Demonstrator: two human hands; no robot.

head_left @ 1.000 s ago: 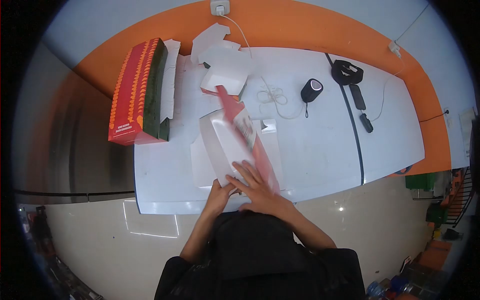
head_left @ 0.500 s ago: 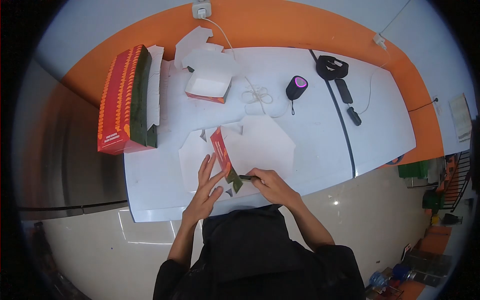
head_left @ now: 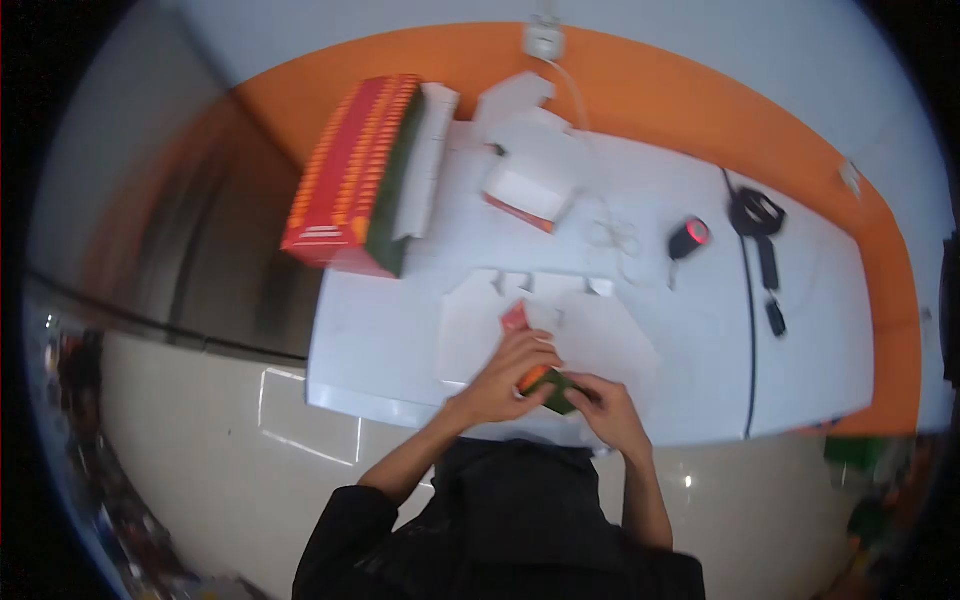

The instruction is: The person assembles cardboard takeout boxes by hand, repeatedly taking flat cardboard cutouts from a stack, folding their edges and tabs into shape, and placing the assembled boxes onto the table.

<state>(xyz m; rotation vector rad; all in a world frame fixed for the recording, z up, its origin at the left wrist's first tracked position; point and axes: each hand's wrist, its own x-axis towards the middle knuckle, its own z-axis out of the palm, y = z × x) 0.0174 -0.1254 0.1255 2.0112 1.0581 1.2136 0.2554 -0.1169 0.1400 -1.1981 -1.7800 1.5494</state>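
Note:
In front of me an unfolded cardboard box (head_left: 470,330) lies with its white inside up, and a red, orange and green side panel stands raised. My left hand (head_left: 512,376) lies over this panel, fingers curled round it and the thumb near its green end. My right hand (head_left: 608,408) pinches the same green end from the right. Whether a small dark tool is also in the right hand is hidden by blur and the fingers.
A large red and green carton (head_left: 345,190) stands at the back left. Beside it sits an open small white box (head_left: 530,185). Further right are a black speaker (head_left: 686,240), a coiled black strap (head_left: 757,212), a dark slim device (head_left: 768,262) and a black cable (head_left: 750,340).
The view has swung left, so everything sits further right. My left hand has closed over the panel. My right hand has shifted to its green end; the dark tool seen earlier no longer shows clearly.

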